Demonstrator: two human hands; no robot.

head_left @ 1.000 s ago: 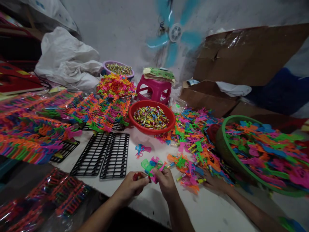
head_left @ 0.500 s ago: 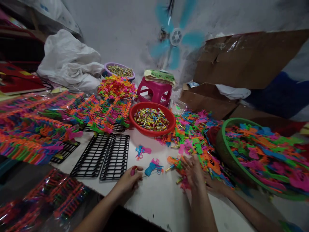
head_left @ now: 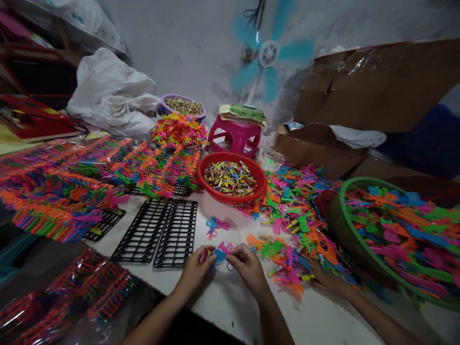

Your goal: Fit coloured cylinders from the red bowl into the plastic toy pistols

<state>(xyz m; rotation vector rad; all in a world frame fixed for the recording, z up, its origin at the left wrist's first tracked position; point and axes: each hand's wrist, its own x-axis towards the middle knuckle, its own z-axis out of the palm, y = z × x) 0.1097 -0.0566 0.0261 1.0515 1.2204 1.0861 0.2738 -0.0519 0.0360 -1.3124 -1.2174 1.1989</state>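
My left hand (head_left: 197,272) is closed around a small red tube (head_left: 204,256), whose end sticks out above the fingers. A blue toy gun (head_left: 219,256) with a pink part lies between my two hands, and my left fingertips meet its near side. On its other side, my right hand (head_left: 248,269) pinches at the toy gun's edge, near a small blue ring. Fingers hide part of the gun. Just beyond, another blue and pink toy gun (head_left: 217,225) lies on the white table (head_left: 230,306).
Black racks (head_left: 175,232) lie left, beside rows of colourful toy guns (head_left: 64,201). A red basin (head_left: 232,196) holds small tubes. Right are a loose toy pile (head_left: 302,215), a green basket (head_left: 341,211) of toy parts and another person's hand (head_left: 328,280). A fan (head_left: 268,54) stands behind.
My right hand has moved left from the loose pile to the blue toy gun. My left hand has shifted slightly right to it, still gripping the red tube. More pieces lie at the pile's near edge.
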